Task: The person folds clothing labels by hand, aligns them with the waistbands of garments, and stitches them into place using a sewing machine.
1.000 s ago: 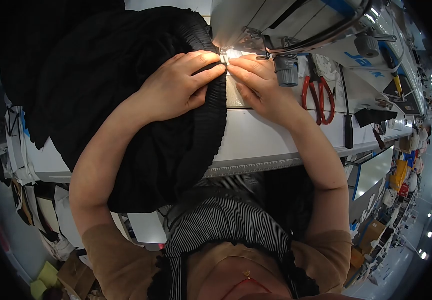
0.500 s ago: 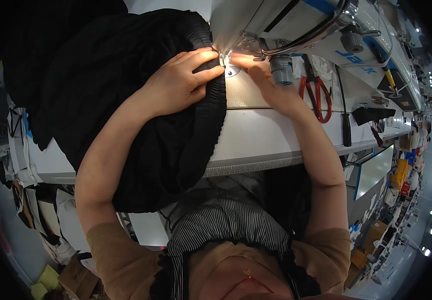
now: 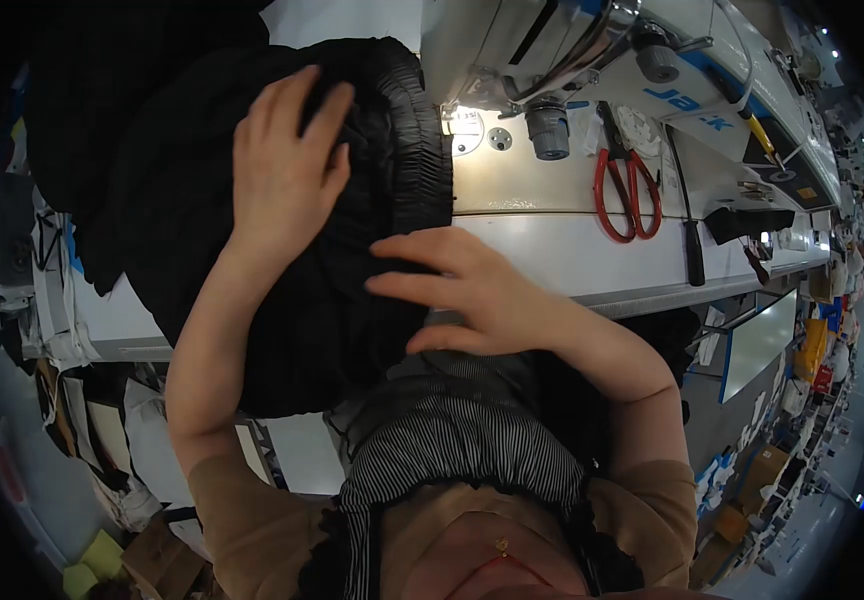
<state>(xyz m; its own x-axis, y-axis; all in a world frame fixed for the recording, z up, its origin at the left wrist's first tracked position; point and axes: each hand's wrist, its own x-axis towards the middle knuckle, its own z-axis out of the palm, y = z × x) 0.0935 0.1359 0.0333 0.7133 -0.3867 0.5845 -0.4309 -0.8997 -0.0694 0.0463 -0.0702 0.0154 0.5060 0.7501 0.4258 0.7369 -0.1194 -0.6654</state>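
A black garment (image 3: pixel 342 330) with a gathered elastic edge (image 3: pixel 420 150) lies in a heap over the table's left part and hangs past the front edge. My left hand (image 3: pixel 282 170) is over its upper part, palm down, fingers spread and slightly blurred. Lower down, my right hand (image 3: pixel 472 290) reaches leftward with fingers apart, its fingertips at the cloth near the gathered edge. The white sewing machine (image 3: pixel 692 95) stands just right of the garment, its lit needle area (image 3: pixel 464 130) beside the elastic edge.
Red-handled scissors (image 3: pixel 627 200) and a black-handled tool (image 3: pixel 693 255) lie on the table right of the needle plate. A dark object (image 3: pixel 749 227) sits farther right. The table's front edge (image 3: pixel 602 302) runs between the machine and my lap.
Both hands have left the needle area. The left moved up and left over the cloth; the right came down and left to the garment. The needle plate is now more exposed.
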